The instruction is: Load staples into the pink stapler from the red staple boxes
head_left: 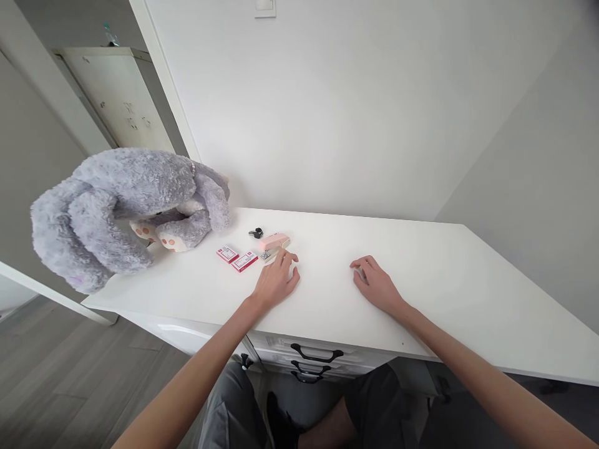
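Below the front edge of the white counter (440, 268), black drawer handles (317, 355) showed. Right hand (375, 285) rested on top, fingers loosely curled, grip released. Left hand (277, 279), grip also slack, lay just beside the pink stapler (274, 241); couldn't tell if touching. Two red-and-white boxes (244, 261) sat left of the stapler, small black item (256, 233) just beyond. Grey plush toy (140, 178) slumped at left end, white wall (327, 112) behind.

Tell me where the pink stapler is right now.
In the head view, the pink stapler lies left of centre on the white tabletop, just beyond the left hand, with a red-and-white box to its left.
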Available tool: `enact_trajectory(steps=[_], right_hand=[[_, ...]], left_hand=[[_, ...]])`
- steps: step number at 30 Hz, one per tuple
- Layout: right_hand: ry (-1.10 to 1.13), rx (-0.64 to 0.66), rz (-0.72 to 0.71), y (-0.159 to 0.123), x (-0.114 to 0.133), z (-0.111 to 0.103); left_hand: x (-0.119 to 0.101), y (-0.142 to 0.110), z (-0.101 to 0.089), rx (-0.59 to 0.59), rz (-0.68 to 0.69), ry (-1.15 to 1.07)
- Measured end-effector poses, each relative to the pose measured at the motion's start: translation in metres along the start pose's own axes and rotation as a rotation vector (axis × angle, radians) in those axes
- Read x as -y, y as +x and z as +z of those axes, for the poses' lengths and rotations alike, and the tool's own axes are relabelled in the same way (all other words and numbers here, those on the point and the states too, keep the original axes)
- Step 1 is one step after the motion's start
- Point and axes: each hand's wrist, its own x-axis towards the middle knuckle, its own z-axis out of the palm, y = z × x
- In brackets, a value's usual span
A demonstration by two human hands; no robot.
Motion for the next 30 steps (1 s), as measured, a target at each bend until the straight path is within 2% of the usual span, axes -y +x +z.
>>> enact_trajectory(steps=[5,10,19,26,30], right_hand=[[-0.006,-0.010,0.003,0.003,-0.004,0.002],[-0.077,-0.039,0.041,0.013,-0.001,0.009],[-0.213,-0.083,0.191,0.034,0.007,0.022],[-0.231,-0.087,0.173,0.032,0.010,0.022],[-0.242,-0.079,0.097,0.030,0.012,0.023]], left_hand=[[0.000,-0.005,-0.006,0.048,-0.053,-0.043],[0.001,-0.004,-0.005,0.148,-0.002,-0.015],[0.001,-0.003,-0.002,0.166,0.003,-0.012],[0.004,-0.003,0.000,0.151,0.008,-0.029],[0.004,-0.004,0.002,0.142,0.005,-0.025]])
